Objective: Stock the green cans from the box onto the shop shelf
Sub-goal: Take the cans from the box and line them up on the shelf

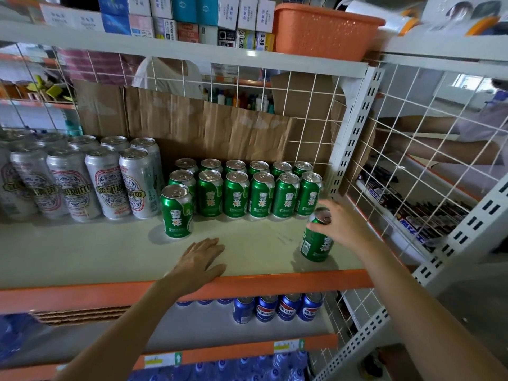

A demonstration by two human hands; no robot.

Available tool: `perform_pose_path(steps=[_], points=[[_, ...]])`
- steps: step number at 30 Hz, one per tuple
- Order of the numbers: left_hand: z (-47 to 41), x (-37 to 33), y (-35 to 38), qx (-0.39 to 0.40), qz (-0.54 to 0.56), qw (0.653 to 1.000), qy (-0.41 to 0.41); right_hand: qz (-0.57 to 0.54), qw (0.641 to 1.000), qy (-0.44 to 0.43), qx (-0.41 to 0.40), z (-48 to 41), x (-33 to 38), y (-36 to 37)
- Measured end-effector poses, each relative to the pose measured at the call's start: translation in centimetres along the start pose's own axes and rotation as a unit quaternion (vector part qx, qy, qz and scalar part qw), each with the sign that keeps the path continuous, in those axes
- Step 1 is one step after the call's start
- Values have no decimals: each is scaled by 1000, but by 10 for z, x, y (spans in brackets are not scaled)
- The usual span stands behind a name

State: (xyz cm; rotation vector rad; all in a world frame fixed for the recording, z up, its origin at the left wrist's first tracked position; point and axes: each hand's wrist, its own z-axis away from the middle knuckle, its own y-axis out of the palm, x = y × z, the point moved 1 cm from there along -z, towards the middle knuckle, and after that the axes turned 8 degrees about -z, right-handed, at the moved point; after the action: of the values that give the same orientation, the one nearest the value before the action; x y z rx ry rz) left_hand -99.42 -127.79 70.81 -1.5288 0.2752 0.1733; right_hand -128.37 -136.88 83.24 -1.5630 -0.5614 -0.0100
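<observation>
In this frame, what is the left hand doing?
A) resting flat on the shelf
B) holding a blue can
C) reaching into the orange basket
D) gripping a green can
A: the left hand lies flat, fingers straight, on the shelf by its orange edge; the right hand grips the green can.

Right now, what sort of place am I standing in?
Most likely a small shop: metal shelving stocked with rows of green cans and silver cans, with labels on a lower shelf edge.

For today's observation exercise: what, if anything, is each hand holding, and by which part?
The right hand grips a green metal drink can around its top; the left hand holds nothing.
</observation>
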Motion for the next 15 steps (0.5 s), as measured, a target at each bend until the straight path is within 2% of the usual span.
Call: perform_pose_path(steps=[9,15], points=[[3,-5,-10,0,18,1000,8,-48,999,9,-12,3,5,-2],[-1,-15,-20,-50,81,995,36,-94,994,-37,-30,2,31,7]])
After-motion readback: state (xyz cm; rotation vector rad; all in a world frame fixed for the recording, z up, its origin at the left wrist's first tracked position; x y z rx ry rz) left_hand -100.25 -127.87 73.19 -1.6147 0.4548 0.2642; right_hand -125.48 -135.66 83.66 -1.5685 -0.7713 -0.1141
